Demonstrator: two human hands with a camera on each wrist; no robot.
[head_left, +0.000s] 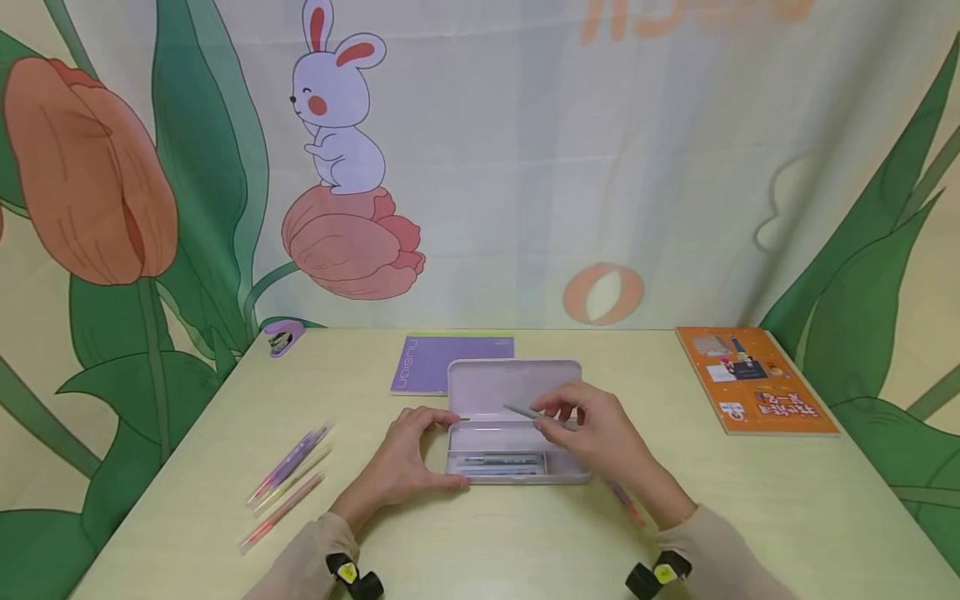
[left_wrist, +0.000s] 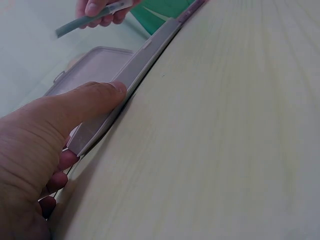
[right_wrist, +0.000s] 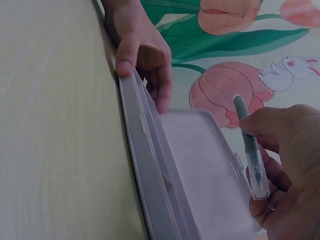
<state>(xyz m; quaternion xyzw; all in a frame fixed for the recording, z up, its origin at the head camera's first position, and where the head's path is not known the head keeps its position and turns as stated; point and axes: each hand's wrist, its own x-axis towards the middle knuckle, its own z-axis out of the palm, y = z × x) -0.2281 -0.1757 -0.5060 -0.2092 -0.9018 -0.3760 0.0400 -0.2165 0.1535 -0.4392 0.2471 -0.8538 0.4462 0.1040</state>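
1. Nearest the head camera, we see our beige sleeves (head_left: 300, 558), each with a small black wrist camera (head_left: 363, 583) strapped over it.
2. Behind everything we have a pale backdrop (head_left: 487, 183) printed with tulips, green leaves and a white rabbit.
3. Before it spreads our light wood-grain worktop (head_left: 540, 542).
4. At its far right we see an orange book (head_left: 708, 358) lying flat.
5. Mid-worktop we have the pale lilac pencil case (head_left: 480, 383), open, its lid raised at the back.
6. Partly hidden behind that lid, we find a purple notebook (head_left: 427, 367).
7. We grip the case's left end with our left hand (head_left: 408, 454), thumb pressed on the front edge, other fingers around the far side.
8. Our right hand (head_left: 600, 421) pinches a grey-green pen (right_wrist: 250, 142) with a clear end between thumb and fingers, above the case and apart from it.
9. Well to the left we see several loose pens (head_left: 281, 512) lying roughly parallel; one more pen (head_left: 628, 504) lies beside our right forearm.
10. We see slim pens (head_left: 498, 460) in the case's front compartment.
11. Smallest, a purple gadget (head_left: 283, 337) sits at the far left corner; we cannot tell its kind.
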